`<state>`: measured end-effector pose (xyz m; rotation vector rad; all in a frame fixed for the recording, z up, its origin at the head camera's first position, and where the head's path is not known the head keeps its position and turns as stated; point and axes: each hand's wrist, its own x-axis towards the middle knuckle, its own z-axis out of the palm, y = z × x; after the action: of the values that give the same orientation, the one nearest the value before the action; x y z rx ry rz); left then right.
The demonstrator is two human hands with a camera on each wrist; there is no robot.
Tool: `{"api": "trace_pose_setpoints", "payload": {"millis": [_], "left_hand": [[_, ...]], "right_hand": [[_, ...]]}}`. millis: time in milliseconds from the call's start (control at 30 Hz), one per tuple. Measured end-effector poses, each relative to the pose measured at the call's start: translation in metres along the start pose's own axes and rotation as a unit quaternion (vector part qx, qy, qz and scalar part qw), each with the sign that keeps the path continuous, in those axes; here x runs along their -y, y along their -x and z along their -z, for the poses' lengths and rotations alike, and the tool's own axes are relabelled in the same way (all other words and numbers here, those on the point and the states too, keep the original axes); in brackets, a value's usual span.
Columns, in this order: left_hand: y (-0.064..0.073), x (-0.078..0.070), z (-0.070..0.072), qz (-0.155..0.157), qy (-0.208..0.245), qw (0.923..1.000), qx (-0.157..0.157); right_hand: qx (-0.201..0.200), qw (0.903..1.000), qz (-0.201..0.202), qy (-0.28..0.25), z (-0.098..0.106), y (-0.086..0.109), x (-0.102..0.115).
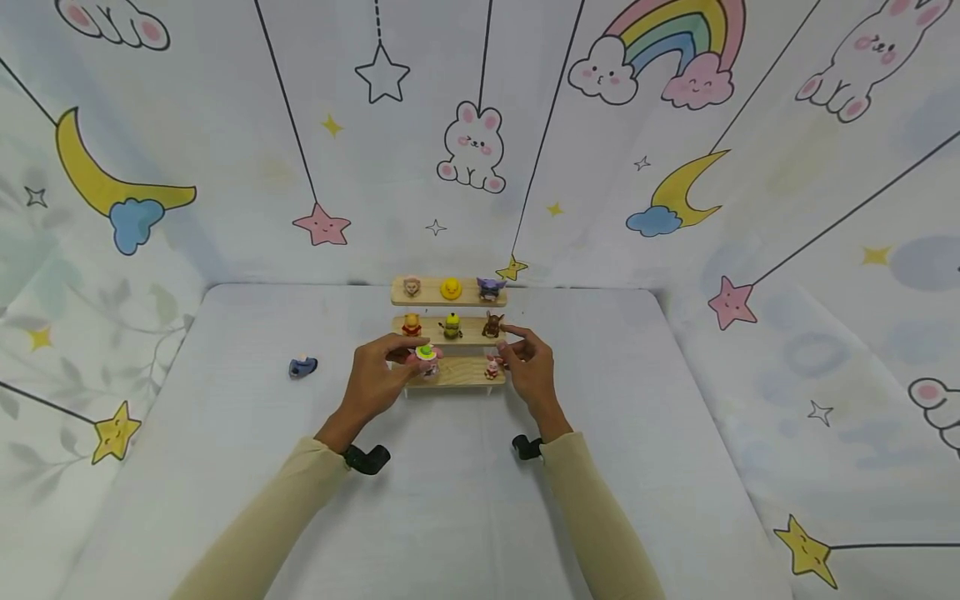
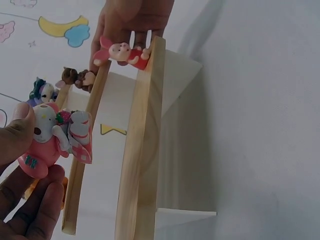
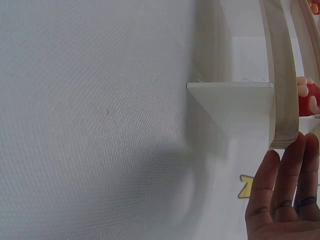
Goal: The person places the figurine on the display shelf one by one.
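My left hand (image 1: 381,368) pinches a pink rabbit-eared figurine (image 2: 44,142) between thumb and fingers. It is held over the left end of the bottom wooden shelf (image 1: 459,372). At that shelf's right end stands a small pink piglet figurine (image 1: 492,367) in red. My right hand (image 1: 531,363) is beside it, with extended fingers (image 3: 287,175) touching the shelf's end in the right wrist view. The thumb is hidden in that view.
The middle shelf (image 1: 471,331) bears a bear, a green-and-yellow figurine and a brown one. On the top shelf (image 1: 431,296) stand three more figurines. A dark blue figurine (image 1: 303,367) lies on the white table (image 1: 247,450) to the left. White brackets (image 3: 230,100) support the bottom shelf.
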<state>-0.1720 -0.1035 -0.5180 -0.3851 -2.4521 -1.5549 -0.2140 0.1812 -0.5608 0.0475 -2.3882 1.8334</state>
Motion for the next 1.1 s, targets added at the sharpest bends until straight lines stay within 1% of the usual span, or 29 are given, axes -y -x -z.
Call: {"api": "trace_pose_setpoints", "payload": {"millis": [133, 300, 500, 633, 867, 1100], "left_hand": [[-0.002, -0.001, -0.004, 0.008, -0.001, 1.0000, 0.006], [-0.003, -0.003, -0.009, 0.009, -0.003, 0.9999, 0.012], [-0.005, -0.004, -0.014, 0.003, -0.003, 1.0000, 0.008], [-0.006, -0.005, -0.018, 0.003, -0.007, 0.9999, 0.013], [-0.008, -0.005, -0.025, -0.012, -0.011, 0.9997, 0.015], [-0.009, -0.004, -0.031, -0.016, -0.013, 0.9995, 0.022]], "right_hand": [[0.000, 1.0000, 0.003, 0.001, 0.000, 0.000, -0.001], [0.000, 0.9999, 0.009, 0.007, 0.000, 0.000, -0.002], [0.000, 0.9999, 0.011, 0.008, 0.001, 0.001, 0.000], [0.000, 0.9999, 0.011, 0.008, 0.000, 0.001, 0.001], [-0.001, 0.9999, 0.010, 0.005, 0.000, 0.001, 0.000], [0.001, 0.9999, 0.016, 0.005, 0.000, 0.000, -0.001]]}}
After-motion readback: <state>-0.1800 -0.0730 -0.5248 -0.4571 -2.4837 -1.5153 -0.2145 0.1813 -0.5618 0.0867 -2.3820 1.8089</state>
